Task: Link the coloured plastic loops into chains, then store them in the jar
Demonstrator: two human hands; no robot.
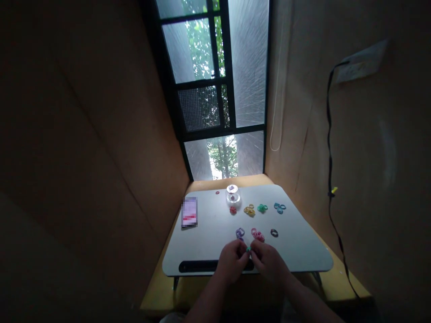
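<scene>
My left hand (pixel 233 259) and my right hand (pixel 267 260) meet at the front edge of the white table (pixel 208 242), fingers pinched on a small green item (pixel 248 249) between them. Just beyond my fingers lie purple bands (pixel 239 233) and pink bands (pixel 257 235), with a dark band (pixel 274 233) to the right. Farther back, small groups of red (pixel 233 210), yellow (pixel 249 210), green (pixel 262 208) and blue bands (pixel 279 207) form a row. Behind the red group stands a clear round container (pixel 233 197).
A phone-like item (pixel 189 212) with a blurred screen lies at the table's left. One small reddish band (pixel 217 193) is near the back edge. A dark slot (pixel 198 266) runs along the front edge. A black cable (pixel 330 157) hangs on the right wall.
</scene>
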